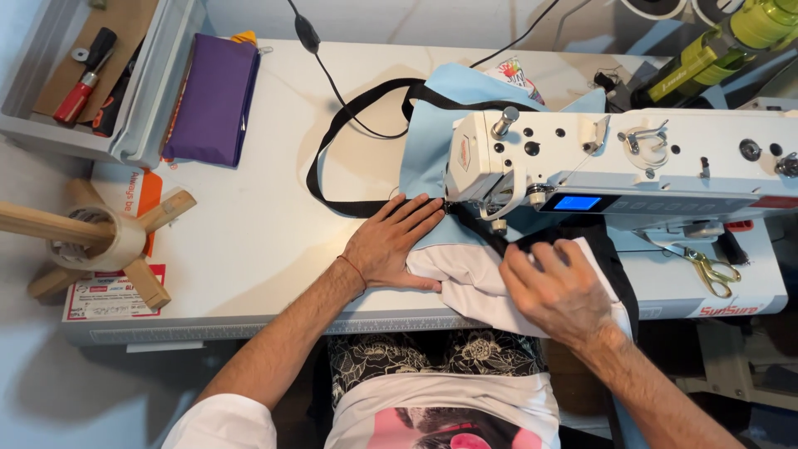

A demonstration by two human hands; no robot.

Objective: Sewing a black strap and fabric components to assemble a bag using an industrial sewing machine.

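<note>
Left hand (391, 245) flat, fingers spread, pinning blue fabric (432, 125) on table (249, 241) beside sewing machine (615, 170). Right hand (557, 291) fingers loosely curled, pressing white fabric (465, 278), steadying black strap (478, 229) toward needle. Scissors (711, 270) right, within reach.
</note>
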